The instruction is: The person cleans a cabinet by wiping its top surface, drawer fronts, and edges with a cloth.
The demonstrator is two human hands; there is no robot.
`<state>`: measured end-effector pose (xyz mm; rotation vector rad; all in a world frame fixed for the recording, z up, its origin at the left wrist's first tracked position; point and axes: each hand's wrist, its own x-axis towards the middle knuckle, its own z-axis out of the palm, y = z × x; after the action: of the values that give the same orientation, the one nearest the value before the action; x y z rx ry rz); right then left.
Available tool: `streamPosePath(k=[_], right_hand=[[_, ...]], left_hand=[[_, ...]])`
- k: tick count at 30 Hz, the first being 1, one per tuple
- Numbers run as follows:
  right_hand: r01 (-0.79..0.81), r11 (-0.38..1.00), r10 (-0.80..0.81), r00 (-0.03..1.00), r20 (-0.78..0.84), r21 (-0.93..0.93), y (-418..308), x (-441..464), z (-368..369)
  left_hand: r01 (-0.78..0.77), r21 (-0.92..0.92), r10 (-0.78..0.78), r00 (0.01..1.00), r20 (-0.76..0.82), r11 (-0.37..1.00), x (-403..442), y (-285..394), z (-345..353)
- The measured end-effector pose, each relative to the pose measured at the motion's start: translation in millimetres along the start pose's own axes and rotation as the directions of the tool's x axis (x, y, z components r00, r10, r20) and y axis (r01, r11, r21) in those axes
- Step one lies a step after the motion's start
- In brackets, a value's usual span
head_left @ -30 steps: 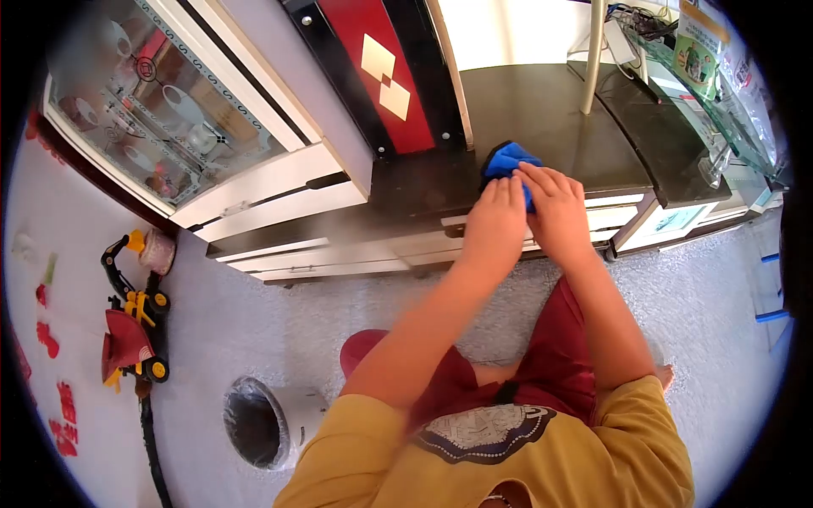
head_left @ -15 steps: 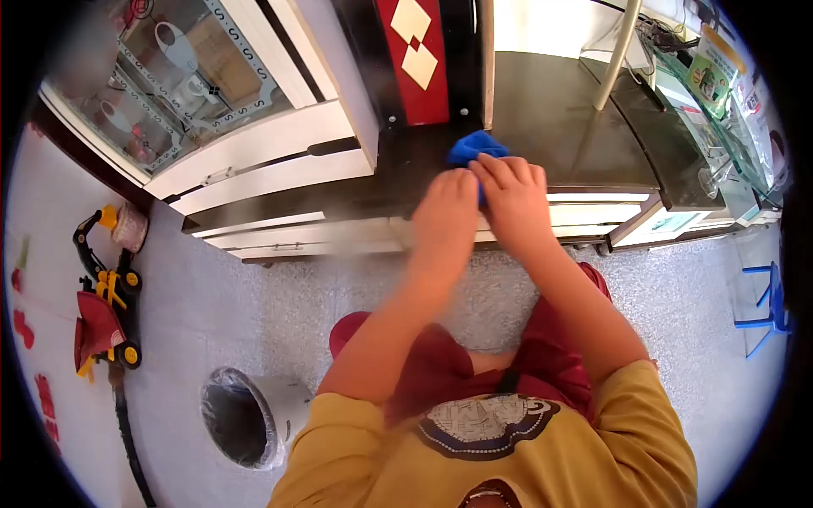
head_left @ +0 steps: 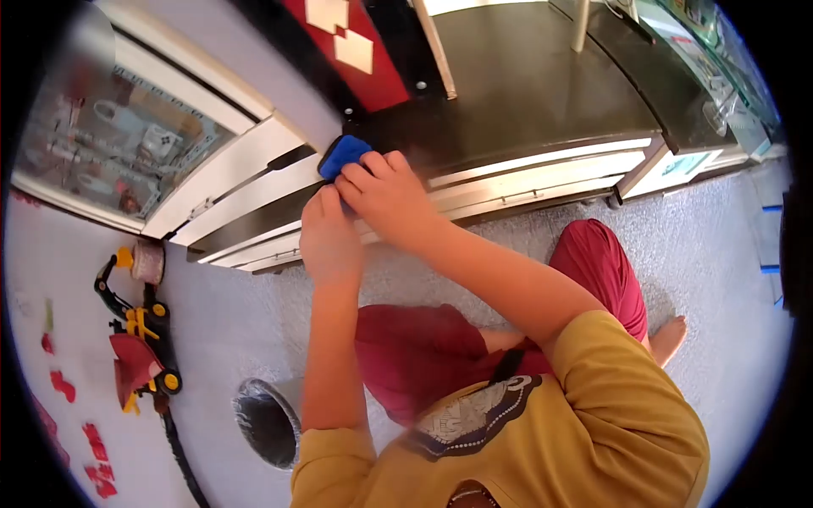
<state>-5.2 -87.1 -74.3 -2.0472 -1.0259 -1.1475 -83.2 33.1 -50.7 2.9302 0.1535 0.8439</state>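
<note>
A bunched blue cloth (head_left: 345,157) sits on the dark top of the low cabinet (head_left: 508,93), close to the foot of the white side panel. My right hand (head_left: 385,196) has its fingers curled over the near side of the cloth. Just left of it, my left hand (head_left: 329,230) is closed at the cloth's lower edge, slightly blurred. The two hands touch or nearly touch. My fingers and palms hide part of the cloth.
A glass-fronted cabinet (head_left: 127,144) stands at left. Cream drawers (head_left: 525,182) run below the dark top. A pale pole (head_left: 581,25) rises at the back right. On the floor are a toy excavator (head_left: 144,339) and a lined bin (head_left: 269,423).
Both hands have moved left along the cabinet top with the blue cloth, to beside the white panel. The view has turned and shifted too.
</note>
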Motion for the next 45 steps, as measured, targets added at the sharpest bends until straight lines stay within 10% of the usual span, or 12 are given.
streamPosePath(k=[10, 18, 26, 45], right_hand=[[-0.071, 0.997, 0.070, 0.996, -0.051, -0.006, 61, -33, -60], [-0.182, 0.951, 0.203, 0.977, 0.063, -0.250, 141, -81, -163], [-0.305, 0.870, 0.338, 0.941, 0.018, -0.388, 160, -93, -214], [-0.039, 0.973, 0.076, 0.985, 0.156, -0.226, 60, -26, -88]], left_hand=[[-0.187, 0.127, 0.175, 0.980, 0.099, 0.974, 15, 75, 9], [-0.515, -0.092, 0.511, 0.857, -0.066, 0.852, 40, 199, 31], [-0.537, -0.193, 0.488, 0.836, -0.251, 0.821, 43, 268, 65], [-0.329, -0.348, 0.265, 0.939, -0.218, 0.878, 17, 70, 30]])
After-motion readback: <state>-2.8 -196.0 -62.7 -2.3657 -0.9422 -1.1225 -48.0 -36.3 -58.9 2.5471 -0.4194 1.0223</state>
